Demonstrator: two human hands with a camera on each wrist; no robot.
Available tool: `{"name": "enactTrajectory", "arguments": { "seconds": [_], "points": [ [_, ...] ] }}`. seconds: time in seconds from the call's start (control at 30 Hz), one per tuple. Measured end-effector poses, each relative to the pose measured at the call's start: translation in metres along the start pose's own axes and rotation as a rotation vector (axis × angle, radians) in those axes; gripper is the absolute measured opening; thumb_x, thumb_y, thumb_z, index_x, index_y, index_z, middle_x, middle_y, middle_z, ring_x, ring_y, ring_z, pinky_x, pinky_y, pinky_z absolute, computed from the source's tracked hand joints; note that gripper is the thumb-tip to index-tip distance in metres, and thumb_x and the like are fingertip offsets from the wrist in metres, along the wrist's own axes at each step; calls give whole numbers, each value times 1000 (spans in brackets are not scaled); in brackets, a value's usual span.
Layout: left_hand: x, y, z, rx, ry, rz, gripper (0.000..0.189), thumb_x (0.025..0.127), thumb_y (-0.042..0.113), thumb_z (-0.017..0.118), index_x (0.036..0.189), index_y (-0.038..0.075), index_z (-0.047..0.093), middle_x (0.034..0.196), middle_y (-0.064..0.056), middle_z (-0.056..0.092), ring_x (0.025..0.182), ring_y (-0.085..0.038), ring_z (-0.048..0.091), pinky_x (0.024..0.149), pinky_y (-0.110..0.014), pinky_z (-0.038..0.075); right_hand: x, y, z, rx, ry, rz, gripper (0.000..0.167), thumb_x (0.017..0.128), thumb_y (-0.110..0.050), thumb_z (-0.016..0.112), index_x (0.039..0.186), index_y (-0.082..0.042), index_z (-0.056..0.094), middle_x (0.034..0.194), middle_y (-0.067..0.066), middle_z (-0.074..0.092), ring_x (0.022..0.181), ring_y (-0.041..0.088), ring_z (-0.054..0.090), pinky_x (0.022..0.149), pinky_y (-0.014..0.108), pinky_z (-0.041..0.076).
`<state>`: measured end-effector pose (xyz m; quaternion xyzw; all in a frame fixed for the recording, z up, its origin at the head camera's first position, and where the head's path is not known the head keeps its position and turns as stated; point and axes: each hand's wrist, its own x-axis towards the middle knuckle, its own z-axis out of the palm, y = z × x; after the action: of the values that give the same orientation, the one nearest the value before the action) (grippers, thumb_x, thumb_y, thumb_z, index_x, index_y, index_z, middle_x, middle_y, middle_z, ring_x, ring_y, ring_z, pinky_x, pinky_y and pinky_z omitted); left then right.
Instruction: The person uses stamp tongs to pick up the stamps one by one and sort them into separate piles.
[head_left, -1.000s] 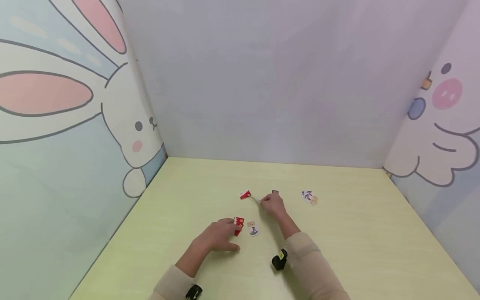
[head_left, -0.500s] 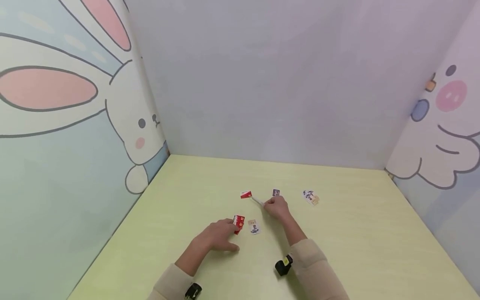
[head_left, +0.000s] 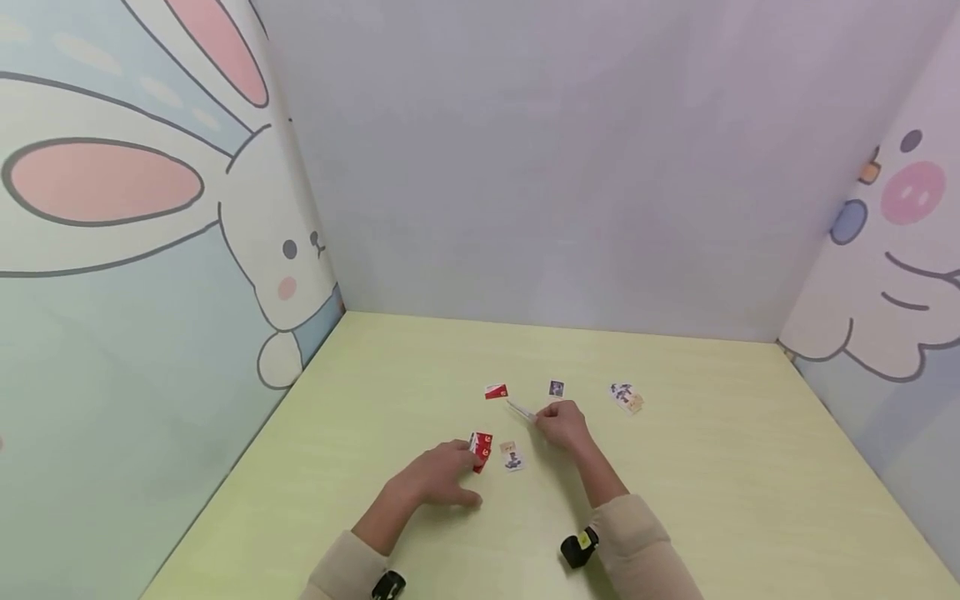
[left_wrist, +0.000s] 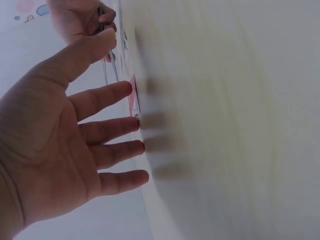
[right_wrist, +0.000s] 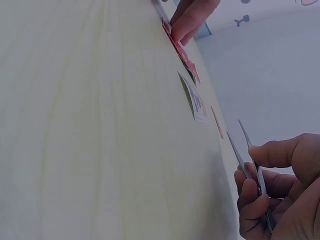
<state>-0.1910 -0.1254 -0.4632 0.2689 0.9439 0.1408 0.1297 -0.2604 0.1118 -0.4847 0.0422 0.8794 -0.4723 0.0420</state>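
Note:
My right hand (head_left: 564,423) holds a pair of metal tweezers (right_wrist: 258,175), their tips spread apart with nothing between them. The tips point away to the left, just short of a small red-and-white stamp-like paper (head_left: 496,392). My left hand (head_left: 438,475) has its fingers extended and spread, and the index fingertip rests on red papers (head_left: 482,443) that overlap one another. Just right of these lies a pale paper with a dark print (head_left: 512,457); its edge lifts off the table in the right wrist view.
Beyond the right hand lies a small dark printed paper (head_left: 557,388). Farther right is a group of overlapping pale papers (head_left: 625,397). The pale yellow table (head_left: 712,467) meets a plain back wall (head_left: 547,167) and side walls with cartoon animals.
My right hand has drawn back slightly with the tweezers, whose tips have moved off the red-and-white paper. The dark paper behind that hand now shows fully. My left hand stays in place.

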Motion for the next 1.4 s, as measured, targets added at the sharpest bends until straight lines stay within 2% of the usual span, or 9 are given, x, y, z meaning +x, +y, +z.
{"name": "enactTrajectory", "arguments": {
  "seconds": [0.27, 0.47, 0.67, 0.87, 1.4],
  "points": [
    [-1, 1, -2, -18, 0, 10, 45, 76, 41, 73, 110, 13, 65, 127, -9, 53, 117, -26, 48, 93, -42, 42, -6, 2, 0, 15, -12, -13, 12, 81, -9, 66, 84, 1, 70, 71, 5, 60, 63, 18, 53, 55, 28, 44],
    [-5, 1, 2, -7, -18, -6, 47, 76, 41, 73, 114, 15, 65, 128, -7, 53, 118, -25, 47, 93, -43, 42, -14, 5, 2, 29, -34, -12, 9, 81, -9, 67, 83, 0, 70, 70, 5, 58, 62, 17, 51, 53, 27, 43],
    [-6, -1, 6, -21, -8, 7, 50, 75, 41, 74, 116, 14, 65, 130, -8, 52, 121, -26, 45, 94, -43, 40, -24, 3, 4, 51, -62, -23, 7, 80, -6, 67, 83, 0, 70, 71, 5, 58, 63, 17, 51, 54, 27, 43],
    [-7, -3, 7, -38, 0, 13, 53, 75, 40, 74, 119, 12, 63, 131, -10, 51, 122, -27, 43, 97, -41, 38, -29, -1, 5, 39, -98, -42, 8, 79, -4, 67, 85, 0, 71, 73, 4, 58, 62, 17, 50, 53, 27, 42],
    [-6, -2, 2, -44, -29, 30, 54, 76, 40, 74, 119, 10, 62, 132, -11, 50, 123, -27, 42, 98, -41, 37, -39, -4, 12, -24, -179, -78, 6, 77, -5, 70, 82, -4, 73, 74, 2, 61, 62, 16, 50, 53, 27, 41]
  ]
}}
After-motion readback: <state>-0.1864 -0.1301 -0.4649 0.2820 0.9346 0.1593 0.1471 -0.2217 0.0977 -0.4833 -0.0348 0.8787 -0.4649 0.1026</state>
